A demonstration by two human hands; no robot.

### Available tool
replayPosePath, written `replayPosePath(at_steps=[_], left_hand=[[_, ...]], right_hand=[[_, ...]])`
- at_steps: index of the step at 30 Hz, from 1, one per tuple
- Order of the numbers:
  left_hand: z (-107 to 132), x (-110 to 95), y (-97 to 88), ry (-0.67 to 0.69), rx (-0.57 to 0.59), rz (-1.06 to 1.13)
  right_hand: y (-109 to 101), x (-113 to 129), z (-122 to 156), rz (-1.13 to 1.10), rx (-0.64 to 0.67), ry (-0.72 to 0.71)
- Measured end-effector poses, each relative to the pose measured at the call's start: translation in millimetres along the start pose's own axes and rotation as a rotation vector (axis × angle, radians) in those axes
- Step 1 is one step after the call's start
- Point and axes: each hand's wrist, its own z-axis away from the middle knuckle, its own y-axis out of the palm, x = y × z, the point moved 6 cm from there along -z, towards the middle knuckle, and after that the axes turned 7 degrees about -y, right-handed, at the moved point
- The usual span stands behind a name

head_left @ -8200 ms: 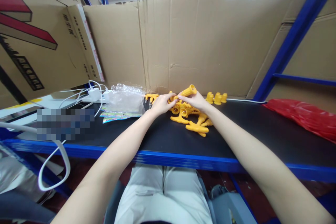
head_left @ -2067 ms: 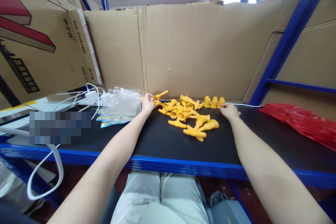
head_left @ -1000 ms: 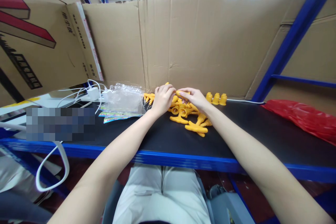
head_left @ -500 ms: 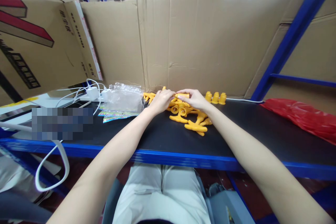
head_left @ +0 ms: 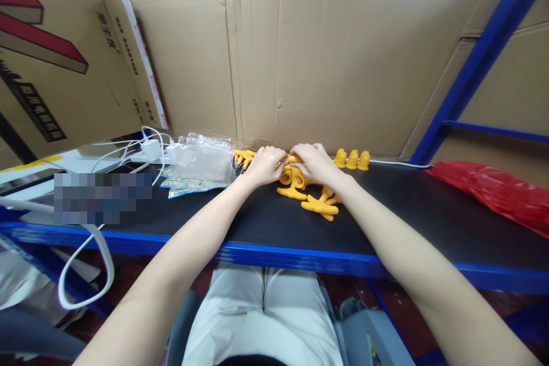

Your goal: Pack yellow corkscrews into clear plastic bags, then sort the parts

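Note:
A heap of yellow plastic toy pieces (head_left: pixel 315 206) lies on the black shelf top (head_left: pixel 266 223), near the cardboard back wall. My left hand (head_left: pixel 266 164) and my right hand (head_left: pixel 314 162) meet over the heap, fingers curled and pressed together around one yellow piece (head_left: pixel 294 158) held between them. Most of that piece is hidden by the fingers. Three small yellow caps (head_left: pixel 353 159) stand in a row just right of my right hand. More yellow pieces (head_left: pixel 243 155) lie left of my left hand.
A clear plastic bag (head_left: pixel 205 159) with colourful packets under it lies to the left, beside white chargers and cables (head_left: pixel 150 151). A red plastic bag (head_left: pixel 493 194) lies at the right. Cardboard walls (head_left: pixel 343 68) close the back; a blue shelf edge (head_left: pixel 274 254) runs across the front.
Two seconds ago my hands were apart, left at the far-left pieces, right by the caps. They came together over the heap and now press closer on one yellow piece.

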Motion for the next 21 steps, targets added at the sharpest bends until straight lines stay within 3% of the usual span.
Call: replayPosePath(at_steps=[11,18,21], left_hand=[[0.6,0.6,2.3,-0.002,0.009,-0.015],[-3.6,7.6,3.9,-0.111,-0.042,0.168],[-3.7,6.8,3.5,-0.108,-0.048,0.175]], right_hand=[[15.7,-7.5,2.7,-0.005,0.127,0.034],[-6.1,2.7,-1.8,0.163,0.007,0.004],[-5.8,2.9,-1.0,0.166,0.006,0.0]])
